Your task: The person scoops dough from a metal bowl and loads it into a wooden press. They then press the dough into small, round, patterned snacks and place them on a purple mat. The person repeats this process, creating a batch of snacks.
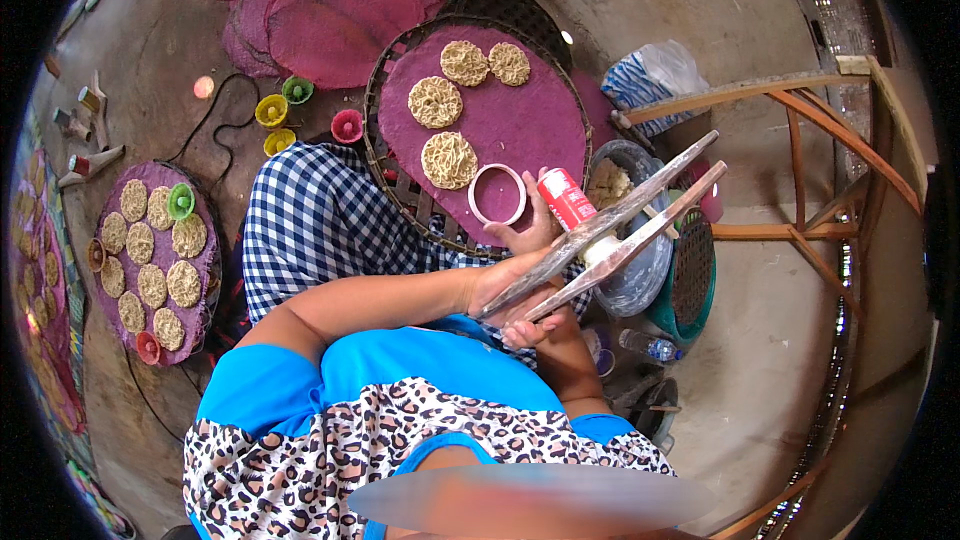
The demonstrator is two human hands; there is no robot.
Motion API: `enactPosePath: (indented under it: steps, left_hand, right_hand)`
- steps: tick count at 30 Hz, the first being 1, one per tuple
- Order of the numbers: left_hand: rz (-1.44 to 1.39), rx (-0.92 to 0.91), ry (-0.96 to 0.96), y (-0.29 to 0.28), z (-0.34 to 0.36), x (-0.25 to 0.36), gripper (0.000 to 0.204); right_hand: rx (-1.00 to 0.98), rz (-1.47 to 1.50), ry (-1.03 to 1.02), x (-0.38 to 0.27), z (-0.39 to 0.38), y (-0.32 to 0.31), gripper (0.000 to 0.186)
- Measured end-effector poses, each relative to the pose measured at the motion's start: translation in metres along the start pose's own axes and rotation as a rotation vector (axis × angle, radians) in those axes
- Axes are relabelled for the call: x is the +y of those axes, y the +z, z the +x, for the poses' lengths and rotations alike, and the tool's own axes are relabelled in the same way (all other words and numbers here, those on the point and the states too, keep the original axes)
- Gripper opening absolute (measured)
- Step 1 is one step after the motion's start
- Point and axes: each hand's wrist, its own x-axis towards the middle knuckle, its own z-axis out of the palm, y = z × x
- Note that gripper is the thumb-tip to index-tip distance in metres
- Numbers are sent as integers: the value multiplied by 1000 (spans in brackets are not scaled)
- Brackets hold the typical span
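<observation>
My left hand (497, 287) is closed round the lower ends of two long wooden handles (655, 197). A red-and-white can (567, 197) and a pale rounded piece (600, 250) sit at these handles; how they are joined is hidden. Beyond the handles, my right hand (533, 230) has its thumb and fingers on a pale pink ring (497, 194), over the near edge of a tray covered with purple cloth (530, 125). Several round cakes of noodle-like strands lie on that cloth, the nearest a noodle cake (449, 160) left of the ring.
A second purple-covered tray (128, 190) with noodle cakes stands at left. Small coloured cups, such as a yellow cup (271, 111), lie beyond my checked knee. At right are a clear tub (635, 275), a green basin (700, 310), a bottle (650, 345) and a wooden frame (800, 230).
</observation>
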Motion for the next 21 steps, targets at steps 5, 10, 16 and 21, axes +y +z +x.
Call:
enactPosePath:
  steps: [5, 10, 16, 21]
  left_hand:
    - [71, 187, 38, -6, 2, -2, 88]
    - [580, 717, -37, -12, -1, -16, 66]
    - [340, 1582, 812, -10, -63, -36, 62]
    - [720, 1632, 1157, -7, -83, -6, 76]
  right_hand:
    - [-106, 1401, -203, 15, 27, -95, 86]
    - [81, 1698, 64, 16, 14, -152, 51]
    - [593, 1250, -58, 27, -15, -188, 41]
    - [566, 1247, -101, 32, -20, -195, 37]
